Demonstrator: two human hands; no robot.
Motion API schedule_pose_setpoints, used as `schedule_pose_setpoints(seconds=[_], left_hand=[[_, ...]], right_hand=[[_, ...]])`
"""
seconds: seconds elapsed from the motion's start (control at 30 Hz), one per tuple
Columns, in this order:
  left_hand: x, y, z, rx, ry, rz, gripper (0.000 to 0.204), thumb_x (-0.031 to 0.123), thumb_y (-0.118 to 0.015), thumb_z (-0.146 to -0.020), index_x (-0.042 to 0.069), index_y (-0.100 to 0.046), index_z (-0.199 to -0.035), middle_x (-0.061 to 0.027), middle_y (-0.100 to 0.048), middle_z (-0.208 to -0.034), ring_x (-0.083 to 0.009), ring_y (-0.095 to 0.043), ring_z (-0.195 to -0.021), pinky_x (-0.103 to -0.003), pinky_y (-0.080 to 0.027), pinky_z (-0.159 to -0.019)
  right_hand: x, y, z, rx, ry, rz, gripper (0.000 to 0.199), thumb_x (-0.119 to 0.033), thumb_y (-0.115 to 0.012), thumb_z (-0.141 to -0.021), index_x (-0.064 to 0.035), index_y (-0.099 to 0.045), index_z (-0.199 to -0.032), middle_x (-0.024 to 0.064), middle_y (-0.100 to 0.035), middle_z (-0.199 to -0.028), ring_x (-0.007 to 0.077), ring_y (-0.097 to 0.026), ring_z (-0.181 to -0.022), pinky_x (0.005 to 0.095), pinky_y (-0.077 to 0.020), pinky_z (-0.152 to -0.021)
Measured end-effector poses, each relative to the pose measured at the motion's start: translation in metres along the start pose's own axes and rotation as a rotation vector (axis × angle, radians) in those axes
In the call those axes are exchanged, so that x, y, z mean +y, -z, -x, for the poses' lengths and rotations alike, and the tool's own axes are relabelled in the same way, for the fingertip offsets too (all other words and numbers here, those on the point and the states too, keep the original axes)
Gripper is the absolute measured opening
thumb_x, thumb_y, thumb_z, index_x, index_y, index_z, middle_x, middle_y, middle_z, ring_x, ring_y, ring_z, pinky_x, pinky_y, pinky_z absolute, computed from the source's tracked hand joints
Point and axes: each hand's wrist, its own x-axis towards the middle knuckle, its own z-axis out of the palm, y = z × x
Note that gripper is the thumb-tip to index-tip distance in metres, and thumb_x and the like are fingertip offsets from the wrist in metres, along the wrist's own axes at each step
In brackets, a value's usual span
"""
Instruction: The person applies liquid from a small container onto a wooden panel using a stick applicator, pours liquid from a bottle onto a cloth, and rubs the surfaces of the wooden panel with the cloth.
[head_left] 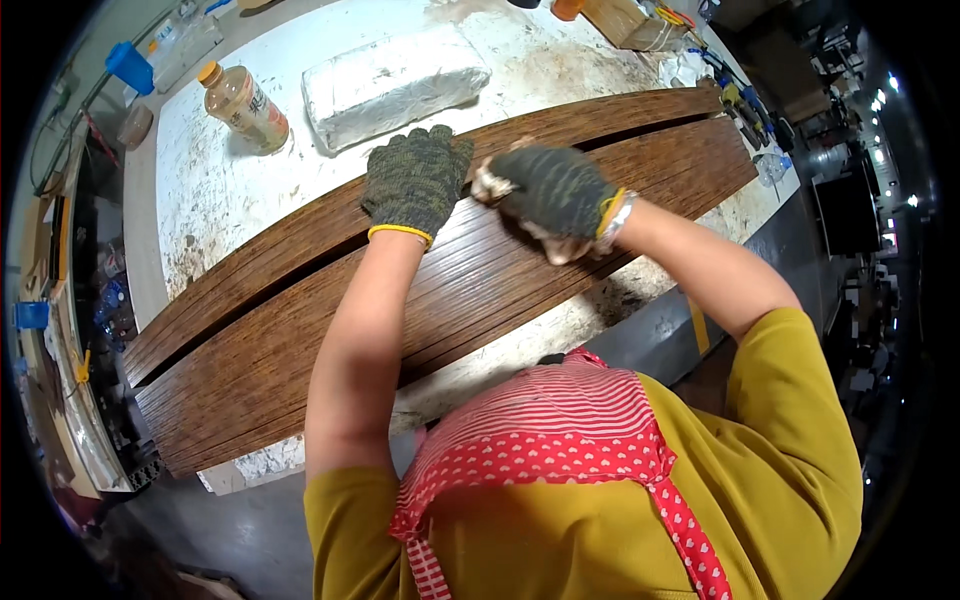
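Observation:
Two long brown wooden boards with grooved grain lie side by side across the table, a narrow dark gap between them. My left hand (415,185), in a dark green knit glove with a yellow cuff, rests flat across the gap. Its fingers are stretched out over the far board (270,262), and it holds nothing. To its right, my right hand (562,190), gloved alike, is closed around a crumpled, stained pale rag (565,247). The rag is pressed against the near board (260,370), which shines between my hands. My right fingertips are partly hidden.
Beyond the boards, a white-wrapped block (395,85) and an orange-capped bottle (248,112) stand on the stained white table (200,200). A blue container (130,68) is at the far left. A cardboard box (620,22) and hand tools (745,105) lie at the far right.

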Motion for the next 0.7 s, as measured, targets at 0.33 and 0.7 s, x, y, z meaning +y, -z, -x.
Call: schedule_pose_setpoints(seconds=[0.33,0.7], left_hand=[[0.002,-0.001,0.003,0.062,-0.059,-0.045,0.045,0.043,-0.039,-0.097,0.008,-0.062,-0.115,-0.0152,-0.065,-0.107,-0.0293,-0.062,-0.1,-0.044,-0.047,-0.089],[0.006,0.006,-0.001,0.038,-0.048,-0.103,0.037,0.033,-0.039,-0.099,0.007,-0.058,-0.118,-0.0156,-0.065,-0.107,-0.0284,-0.063,-0.099,-0.042,-0.049,-0.085]], right_hand=[[-0.001,0.012,0.001,0.044,-0.216,-0.095,0.032,-0.037,-0.059,-0.088,-0.0091,-0.066,-0.099,0.013,-0.069,-0.089,0.0286,-0.066,-0.08,0.0404,-0.0521,-0.076],[-0.002,0.019,-0.005,0.004,-0.335,-0.043,0.028,-0.036,-0.06,-0.086,-0.0111,-0.065,-0.098,0.0117,-0.067,-0.084,0.0256,-0.064,-0.075,0.0369,-0.0524,-0.071]])
